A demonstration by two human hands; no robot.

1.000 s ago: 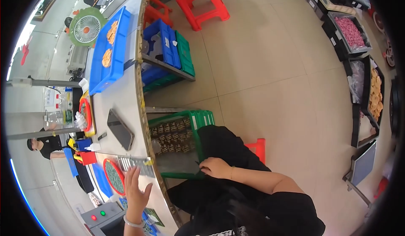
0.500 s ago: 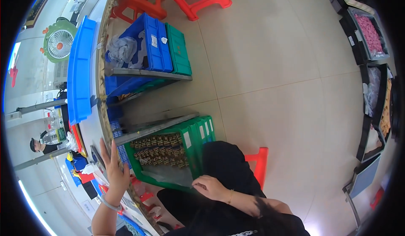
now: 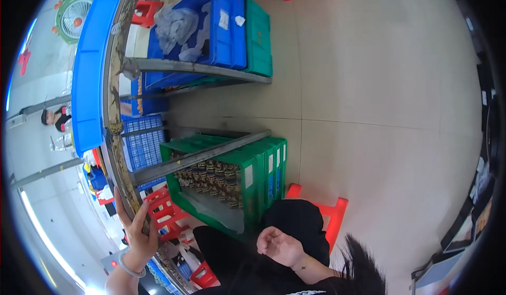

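Note:
My left hand (image 3: 138, 234), wearing a light bracelet, has its fingers spread against the worn edge of the table (image 3: 113, 121). It grips nothing. Above my lap is my right hand (image 3: 280, 246), palm partly turned up, fingers loosely curled and nothing seen in them. Beyond it, by my knee, stands a stack of green crates (image 3: 255, 181). The top crate holds rows of small dark-and-gold patterned pieces (image 3: 213, 176) and a clear plastic sheet (image 3: 211, 208). My right hand is apart from the crate.
A metal table bar (image 3: 203, 155) crosses over the green crate. Farther off are a blue crate (image 3: 226, 31) with plastic bags and a teal crate (image 3: 258, 42). A blue tray (image 3: 92, 79) lies on the table. A red stool (image 3: 334, 218) is beside my knee; black bins line the far right.
My right hand has lifted off the green crate's near edge and turned palm upward. My left hand stays at the table edge. The view has shifted.

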